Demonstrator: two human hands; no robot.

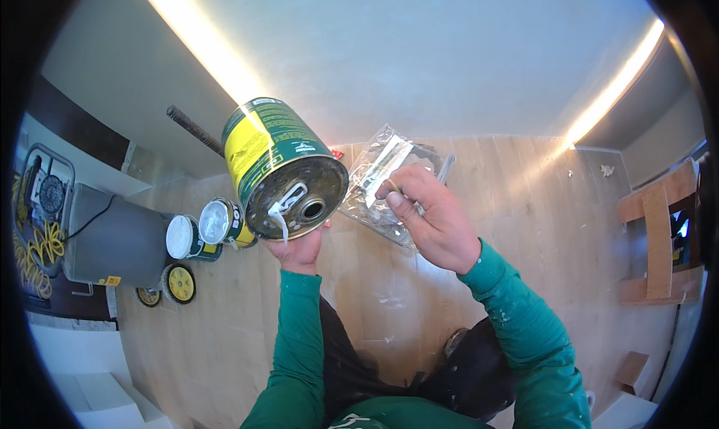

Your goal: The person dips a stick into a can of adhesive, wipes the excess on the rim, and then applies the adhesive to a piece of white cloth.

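Can in one hand, baggie in the other

Left hand (pixel 299 251) grips the tipped green can (pixel 281 167) from below; right hand (pixel 431 219) at 3 o'clock pinches a clear plastic bag (pixel 382 167).

One large green and yellow can (pixel 281 167) at frame centre, one clear plastic bag (pixel 389 182) right of it, two small white-lidded tins (pixel 202 230) centre left, two yellow wheels (pixel 168 286) lower left

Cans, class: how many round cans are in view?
3: a green and yellow can held up in the left hand, and two white-lidded cans on the floor behind it.
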